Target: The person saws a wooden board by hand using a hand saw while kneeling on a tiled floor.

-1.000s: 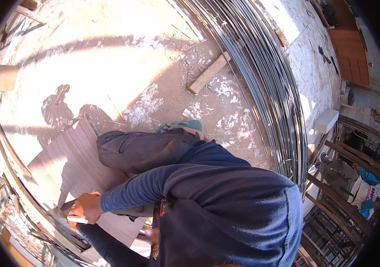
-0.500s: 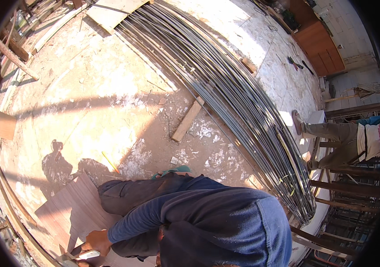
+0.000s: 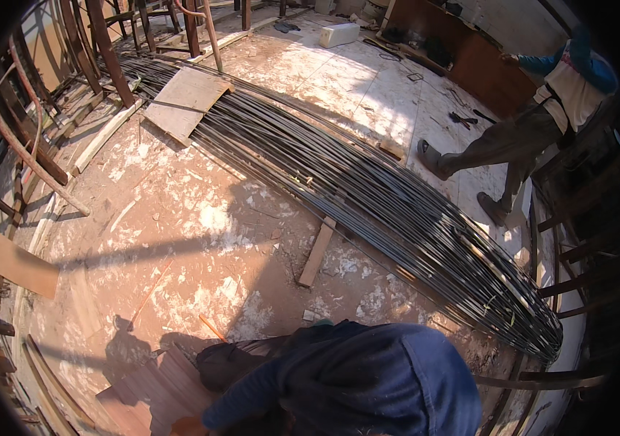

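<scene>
My right arm in a dark blue sleeve [image 3: 252, 392] reaches from the lower middle toward the lower left. Only a blurred part of my right hand [image 3: 190, 426] shows at the bottom edge, beside a reddish-brown wooden sheet [image 3: 154, 392]. Its fingers, and anything in them, are cut off by the picture's edge. My left hand is out of view. My bent knee in dark trousers [image 3: 226, 363] stands next to the sheet. On the ground just beyond it lies a thin orange stick [image 3: 213, 328].
A long bundle of steel bars [image 3: 390, 196] crosses the floor, under a board [image 3: 188, 105] at its far end. A wood block [image 3: 317, 253] touches its near side. Wooden posts [image 3: 110, 58] stand far left. A co-worker [image 3: 535, 109] is at the right, near a brown cabinet [image 3: 495, 76].
The view has tilted up, so the floor and sheet sit lower. My right hand, earlier closed around a white-handled tool, is now mostly cut off. The co-worker shows more fully, one arm outstretched.
</scene>
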A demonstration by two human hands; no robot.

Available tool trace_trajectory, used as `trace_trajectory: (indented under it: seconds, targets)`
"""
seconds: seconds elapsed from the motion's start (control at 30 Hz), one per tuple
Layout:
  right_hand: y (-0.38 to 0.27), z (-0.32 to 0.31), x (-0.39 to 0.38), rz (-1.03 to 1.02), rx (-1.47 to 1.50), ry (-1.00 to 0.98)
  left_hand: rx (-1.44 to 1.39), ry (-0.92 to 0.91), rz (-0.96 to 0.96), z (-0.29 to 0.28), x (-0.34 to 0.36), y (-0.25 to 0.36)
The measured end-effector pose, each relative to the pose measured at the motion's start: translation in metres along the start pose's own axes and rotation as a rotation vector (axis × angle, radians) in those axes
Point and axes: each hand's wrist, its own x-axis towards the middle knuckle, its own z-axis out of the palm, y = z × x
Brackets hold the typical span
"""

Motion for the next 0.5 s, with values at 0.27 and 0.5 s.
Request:
trace_trajectory:
  seconds: [0.27,0.5]
  targets:
    - [0.068,0.015,-0.012,0.075,-0.240,0.100,-0.009,-0.022,-0.029,0.000,-0.008,-0.008]
    - [0.060,0.020,-0.028,0.066,-0.261,0.016,0.011,-0.043,-0.159,-0.005,0.008,-0.069]
